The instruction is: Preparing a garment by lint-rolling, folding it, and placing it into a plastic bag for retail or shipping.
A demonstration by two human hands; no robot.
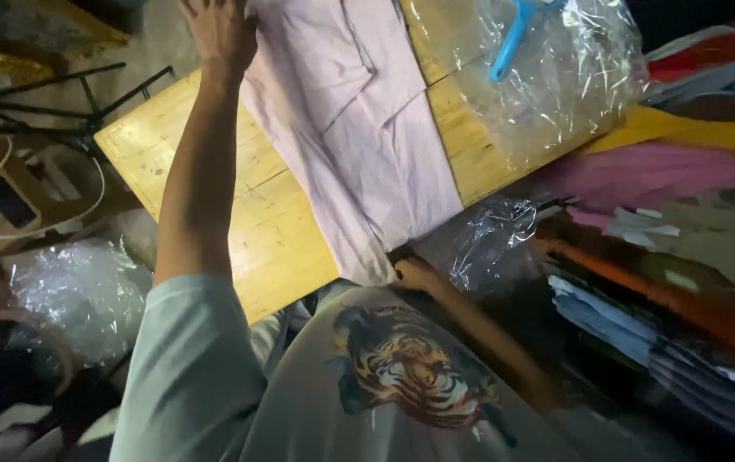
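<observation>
At the far left of the frame a crumpled clear plastic bag (pixel 85 291) lies low beside the wooden desk (pixel 278 248), with a dark tripod (pixel 77 107) above it in the upper left. Just right of that, the left hand (pixel 220 30) reaches to the top edge of the frame, its grip released, palm and fingers laid flat on the far end of the pale pink garment (pixel 359 137). That garment lies spread along the desk from the top centre down to the near edge, folded lengthwise. Below centre, the right hand (pixel 417 274) has its grip clenched on the garment's near end, where the cloth hangs over the desk edge. Further right, a sheet of clear plastic wrap (pixel 564 85) covers the desk's upper right part, a blue hanger (pixel 513 34) resting on it. Along the right edge of the frame sits a stack of folded clothes (pixel 684 248) in many colours.
</observation>
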